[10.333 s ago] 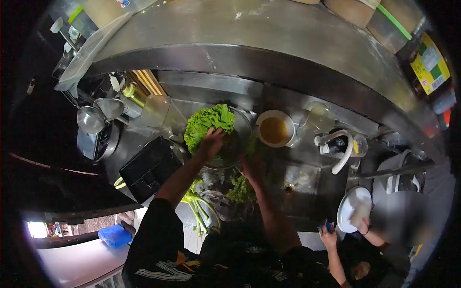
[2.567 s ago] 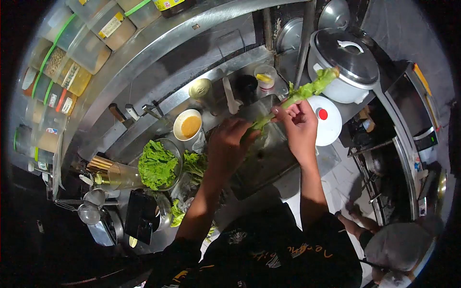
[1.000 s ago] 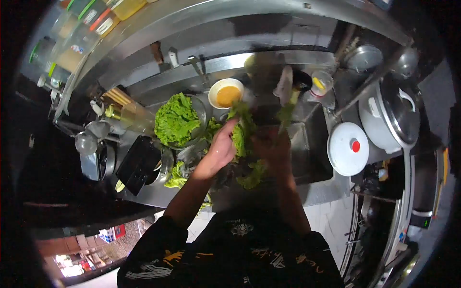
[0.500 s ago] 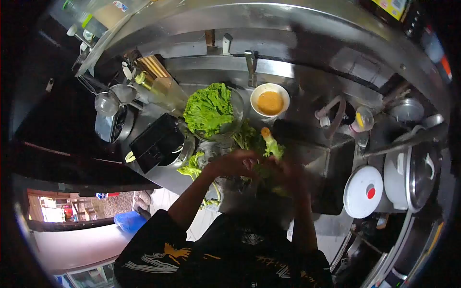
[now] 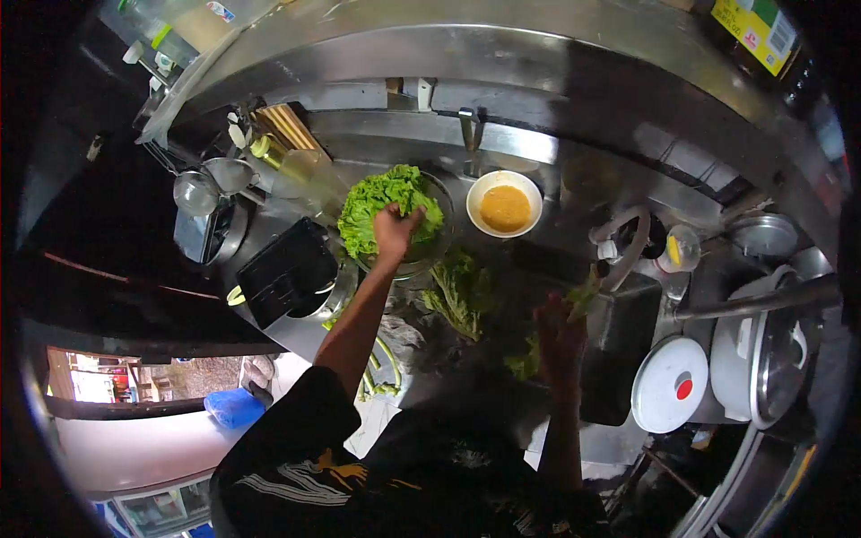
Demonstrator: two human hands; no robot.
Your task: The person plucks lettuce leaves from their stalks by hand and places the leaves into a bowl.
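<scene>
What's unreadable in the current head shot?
All head view:
- Right hand: shadow and blur obscure its grip on any greens.
- Left hand: its own back hides whether the fingers pinch lettuce.
- Glass bowl bottom: lettuce covers it.
- Large pot contents: lid hides them.
- Yellow label: cut by top edge; fine print too small.

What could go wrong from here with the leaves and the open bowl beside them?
The green leaves are heaped high under the left hand, so some might spill over the clear bowl's rim. The white bowl of orange-brown liquid stands uncovered nearby; a passing hand could knock it, or stray leaves might drop in.
</scene>
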